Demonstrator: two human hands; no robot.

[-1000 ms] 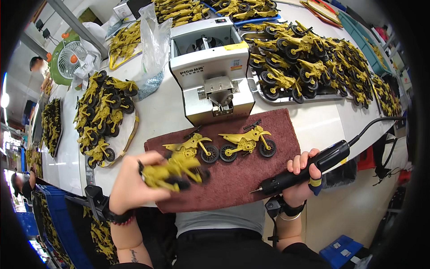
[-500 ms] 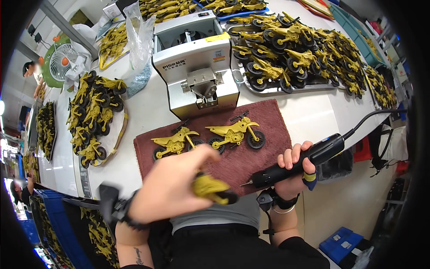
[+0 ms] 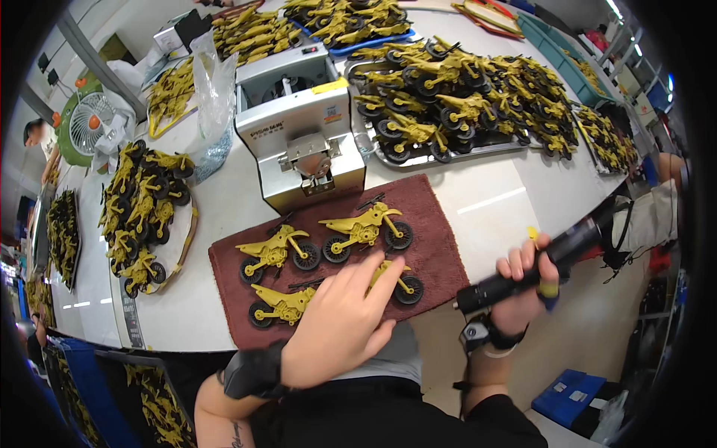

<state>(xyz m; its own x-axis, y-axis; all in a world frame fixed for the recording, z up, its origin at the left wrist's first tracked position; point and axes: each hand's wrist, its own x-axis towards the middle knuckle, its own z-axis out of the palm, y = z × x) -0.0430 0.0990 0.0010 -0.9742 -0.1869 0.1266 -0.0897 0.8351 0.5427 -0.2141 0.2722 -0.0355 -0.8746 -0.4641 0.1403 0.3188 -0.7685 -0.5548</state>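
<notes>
My left hand (image 3: 340, 321) is open over the front part of a maroon cloth (image 3: 441, 261), fingers stretched out and thumb apart. Under its fingertips lies a yellow toy motorcycle (image 3: 408, 288) with black wheels, partly covered; whether they touch it I cannot tell. Another toy motorcycle (image 3: 278, 305) lies left of the hand, its right end hidden. Two more, a left one (image 3: 272, 252) and a right one (image 3: 364, 227), lie in the row behind. My right hand (image 3: 529, 280) is wrapped round a black electric screwdriver (image 3: 489, 293), its tip pointing left beside the cloth's right edge.
A grey screw-feeder machine (image 3: 306, 134) stands behind the cloth. Toy motorcycles heap on a metal tray (image 3: 463, 158) at back right and on a board (image 3: 193, 231) at left. A clear bag (image 3: 216, 142) of small parts, a green fan (image 3: 93, 123) and a teal bin (image 3: 556, 56) stand farther off.
My left hand has let go of the yellow toy motorcycle, now on the cloth's front right, and its fingers have spread. The screwdriver has moved right, away from the cloth. The view has shifted slightly.
</notes>
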